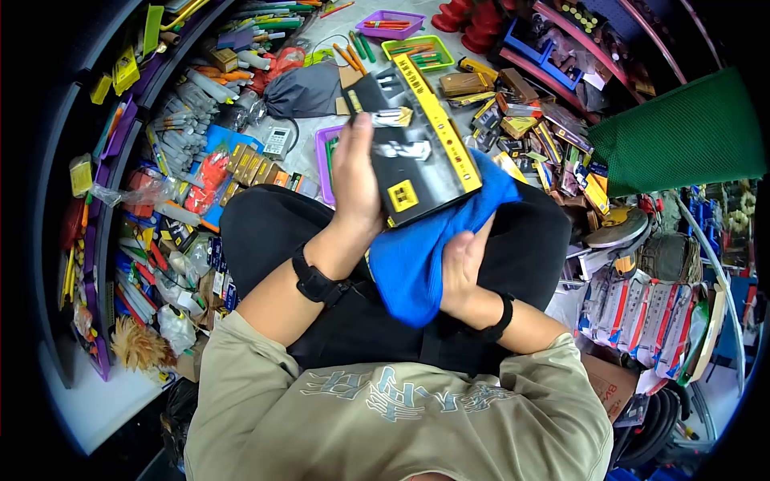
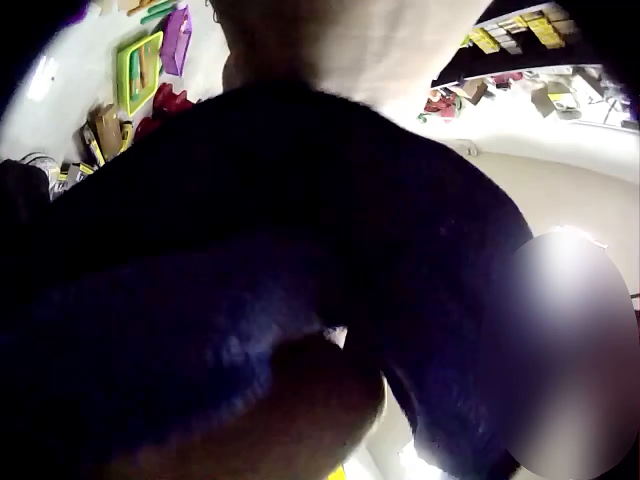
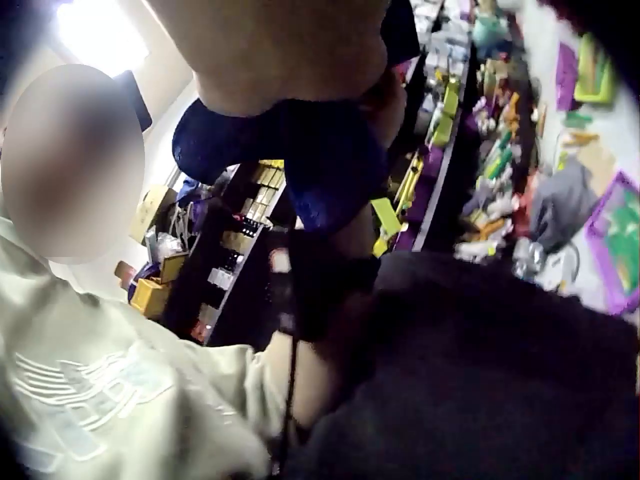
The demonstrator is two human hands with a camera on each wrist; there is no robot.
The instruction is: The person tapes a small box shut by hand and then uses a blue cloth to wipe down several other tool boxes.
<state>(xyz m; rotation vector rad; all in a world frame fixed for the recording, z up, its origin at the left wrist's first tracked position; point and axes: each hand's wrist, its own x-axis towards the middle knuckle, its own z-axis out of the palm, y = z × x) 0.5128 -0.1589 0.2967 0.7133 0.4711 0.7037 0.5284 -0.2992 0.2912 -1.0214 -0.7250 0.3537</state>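
Observation:
In the head view a black box with yellow edges and printed pictures [image 1: 413,152] is held up, tilted, over the lap. My left hand [image 1: 357,180] grips its left side, thumb on the printed face and the other fingers hidden behind. A bright blue cloth [image 1: 409,276] drapes under the box's lower right corner. My right hand [image 1: 464,272] holds this cloth against the underside, its fingers partly covered. The left wrist view is mostly filled by the cloth [image 2: 250,230], very dark there. In the right wrist view the cloth [image 3: 330,170] hangs beneath the hand.
Several small boxes [image 1: 521,120] lie piled at the right. Bundled pens and markers [image 1: 180,120] cover the left side. A purple tray [image 1: 323,160] sits just beyond the knees, a green tray [image 1: 437,64] farther off. Green mesh [image 1: 682,132] stands at far right.

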